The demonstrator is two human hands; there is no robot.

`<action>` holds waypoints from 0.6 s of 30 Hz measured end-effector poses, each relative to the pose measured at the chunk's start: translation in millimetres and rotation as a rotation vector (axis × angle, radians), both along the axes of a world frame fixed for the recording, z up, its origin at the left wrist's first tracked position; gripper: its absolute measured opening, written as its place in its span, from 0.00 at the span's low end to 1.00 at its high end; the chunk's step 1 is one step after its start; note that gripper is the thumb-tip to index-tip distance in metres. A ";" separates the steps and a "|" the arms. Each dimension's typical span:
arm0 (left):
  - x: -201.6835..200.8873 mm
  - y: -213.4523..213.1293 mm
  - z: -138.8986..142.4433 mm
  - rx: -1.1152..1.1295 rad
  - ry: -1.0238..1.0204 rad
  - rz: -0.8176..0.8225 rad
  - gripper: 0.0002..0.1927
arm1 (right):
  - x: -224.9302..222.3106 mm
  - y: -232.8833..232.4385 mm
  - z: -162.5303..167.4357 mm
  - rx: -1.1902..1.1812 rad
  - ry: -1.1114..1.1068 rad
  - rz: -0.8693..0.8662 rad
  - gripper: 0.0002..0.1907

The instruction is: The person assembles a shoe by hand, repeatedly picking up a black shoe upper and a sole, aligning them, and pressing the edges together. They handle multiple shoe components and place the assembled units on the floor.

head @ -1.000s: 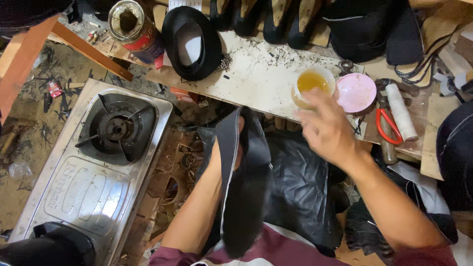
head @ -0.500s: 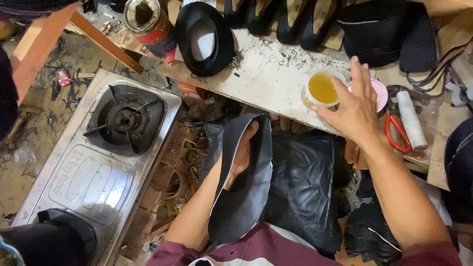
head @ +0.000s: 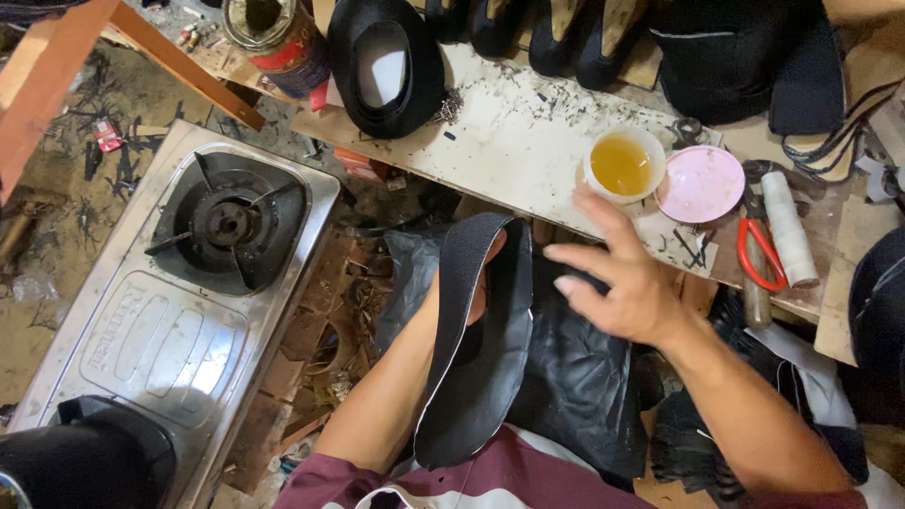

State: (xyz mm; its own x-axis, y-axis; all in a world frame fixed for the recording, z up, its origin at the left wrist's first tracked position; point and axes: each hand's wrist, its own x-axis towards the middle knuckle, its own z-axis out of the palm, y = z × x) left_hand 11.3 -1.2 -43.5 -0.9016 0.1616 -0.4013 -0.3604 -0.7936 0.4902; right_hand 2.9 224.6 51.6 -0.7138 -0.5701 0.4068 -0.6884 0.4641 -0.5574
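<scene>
Left hand (head: 476, 283) sits inside the black upper (head: 476, 368), fingers hidden. Right hand (head: 617, 283) hovers beside it, fingers spread, below the cup (head: 622, 165).

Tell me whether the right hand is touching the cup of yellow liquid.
Apart. The head view shows bare board between the right hand and the cup.
</scene>
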 end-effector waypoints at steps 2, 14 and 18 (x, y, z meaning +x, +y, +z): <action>1.4 5.5 -3.1 -0.005 0.015 0.049 0.11 | 7.5 -10.4 0.0 -0.011 -0.060 0.051 0.22; -5.1 5.5 10.3 0.106 0.083 0.173 0.11 | 31.5 -13.1 -29.6 -0.428 -0.696 0.017 0.30; 8.8 4.9 13.4 0.047 0.113 -0.092 0.11 | 30.3 -22.9 -19.3 -0.335 -0.482 -0.058 0.27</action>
State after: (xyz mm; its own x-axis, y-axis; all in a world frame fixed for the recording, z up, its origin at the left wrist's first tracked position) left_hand 20.0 3.8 -30.1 -0.9211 0.2616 -0.2882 -0.3771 -0.7831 0.4946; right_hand 33.2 201.7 32.4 -0.8890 -0.4211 0.1797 -0.2997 0.2384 -0.9238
